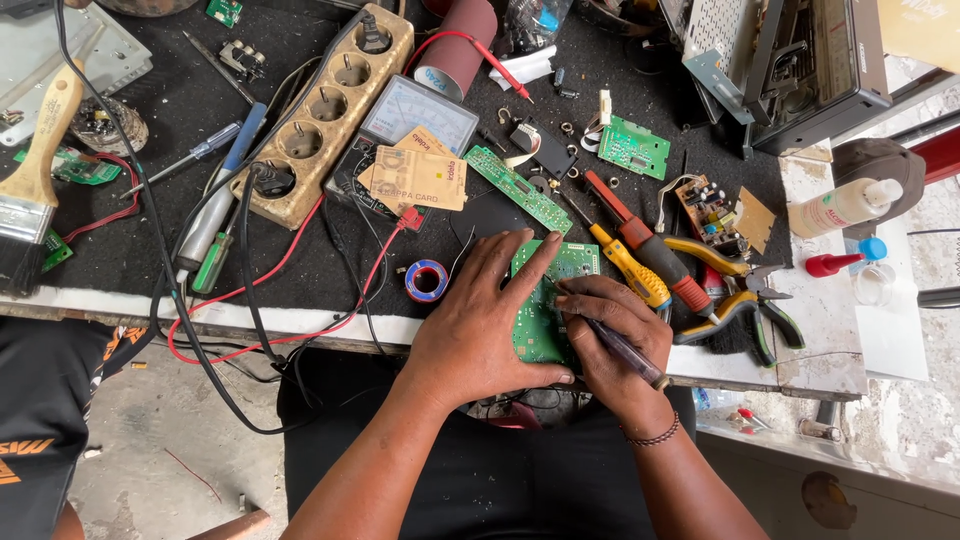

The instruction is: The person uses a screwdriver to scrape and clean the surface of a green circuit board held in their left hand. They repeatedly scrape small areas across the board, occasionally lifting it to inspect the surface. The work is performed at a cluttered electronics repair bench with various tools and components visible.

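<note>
A green circuit board [560, 268] lies at the near edge of the black work mat. My left hand [478, 320] rests flat on its left side, fingers spread and pressing it down. My right hand [612, 332] grips a slim dark-handled tool [625, 350] like a pen, its tip touching the board's middle. A bead bracelet circles my right wrist.
Screwdrivers [632, 268] and yellow-handled pliers [745, 295] lie just right of the board. A roll of tape [427, 280], an analog multimeter [405, 135], a beige power strip [325, 115], red and black wires, smaller circuit boards [634, 147], a paintbrush [30, 190] and bottles [845, 207] crowd the table.
</note>
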